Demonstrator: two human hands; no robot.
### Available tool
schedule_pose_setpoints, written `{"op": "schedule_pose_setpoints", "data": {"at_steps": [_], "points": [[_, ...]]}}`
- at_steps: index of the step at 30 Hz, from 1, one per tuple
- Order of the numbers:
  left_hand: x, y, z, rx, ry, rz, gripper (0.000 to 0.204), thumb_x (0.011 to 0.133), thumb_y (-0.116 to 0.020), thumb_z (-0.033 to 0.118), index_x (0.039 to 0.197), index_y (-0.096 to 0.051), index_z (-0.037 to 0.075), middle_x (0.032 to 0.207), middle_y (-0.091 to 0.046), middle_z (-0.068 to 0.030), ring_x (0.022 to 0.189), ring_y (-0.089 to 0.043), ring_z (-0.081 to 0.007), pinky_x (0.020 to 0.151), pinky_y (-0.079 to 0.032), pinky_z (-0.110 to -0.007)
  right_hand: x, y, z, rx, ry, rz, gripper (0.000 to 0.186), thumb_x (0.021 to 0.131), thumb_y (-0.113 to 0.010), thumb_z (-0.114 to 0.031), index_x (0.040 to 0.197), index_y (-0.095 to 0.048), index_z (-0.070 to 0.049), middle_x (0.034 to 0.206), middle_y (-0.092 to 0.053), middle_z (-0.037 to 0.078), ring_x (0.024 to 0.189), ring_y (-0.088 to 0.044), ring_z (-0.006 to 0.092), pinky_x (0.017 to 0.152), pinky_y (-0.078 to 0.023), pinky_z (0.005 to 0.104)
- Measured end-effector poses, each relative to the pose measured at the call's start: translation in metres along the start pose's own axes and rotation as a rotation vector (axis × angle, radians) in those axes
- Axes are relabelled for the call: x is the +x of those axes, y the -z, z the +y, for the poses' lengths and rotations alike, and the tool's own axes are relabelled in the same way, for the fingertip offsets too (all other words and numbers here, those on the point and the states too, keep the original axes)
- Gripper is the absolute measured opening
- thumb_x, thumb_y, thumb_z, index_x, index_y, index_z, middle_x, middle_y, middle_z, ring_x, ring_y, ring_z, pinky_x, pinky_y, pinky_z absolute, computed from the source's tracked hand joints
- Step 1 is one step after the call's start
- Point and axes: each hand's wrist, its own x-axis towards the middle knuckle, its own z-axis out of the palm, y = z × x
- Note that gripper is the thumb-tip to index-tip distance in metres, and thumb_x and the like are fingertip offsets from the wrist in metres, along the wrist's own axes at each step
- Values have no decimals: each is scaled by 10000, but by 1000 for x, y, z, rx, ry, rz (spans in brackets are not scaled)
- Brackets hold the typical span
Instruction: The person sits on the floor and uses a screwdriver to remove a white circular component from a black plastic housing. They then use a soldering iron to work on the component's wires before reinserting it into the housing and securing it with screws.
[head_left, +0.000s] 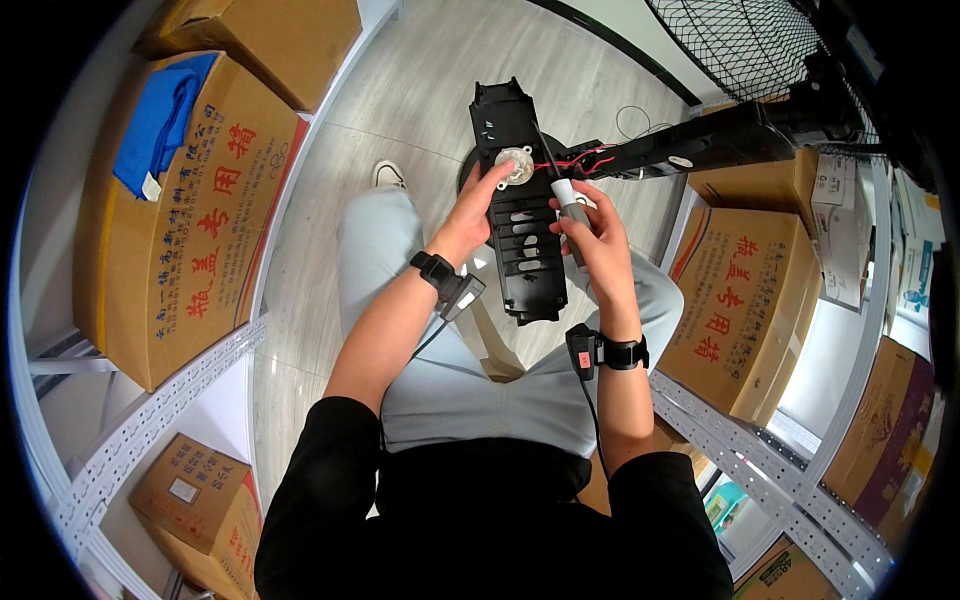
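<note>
left hand (468,218) fingers gripping black panel (543,288), thumb on round silvery part (516,166), right hand (603,250) fingers pinching grey-white screwdriver (570,203), red wires (545,165) nearby

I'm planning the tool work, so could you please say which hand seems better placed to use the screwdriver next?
Probably the right hand: it grips the screwdriver, while the left hand holds the black panel.

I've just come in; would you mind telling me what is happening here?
A seated person's left hand grips a black plastic panel, thumb on a round metallic part. The right hand holds a grey-and-white screwdriver by the panel; whether its tip touches anything is unclear. Red wires show beside the round part.
</note>
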Motion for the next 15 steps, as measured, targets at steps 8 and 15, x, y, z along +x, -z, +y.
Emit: {"op": "schedule_pose_setpoints", "data": {"at_steps": [8, 15], "points": [[1, 0, -2, 58, -34, 16, 516, 920, -708, 260, 1335, -460, 78, 1217, -603, -64, 1090, -607, -181, 902, -533, -359, 1, -1, 3, -24, -22, -8, 498, 890, -610, -20, 1375, -509, -67, 1177, -675, 115, 896, -653, 137, 652, -490, 240], [1, 1, -4, 110, -59, 22, 519, 929, -696, 260, 1341, -444, 70, 1201, -600, -65, 1078, -602, -173, 903, -521, -345, 9, -3, 3, 74, -38, -87, 529, 883, -619, -19, 1393, -479, -30, 1163, -665, 143, 886, -680, 149, 630, -523, 243]]}}
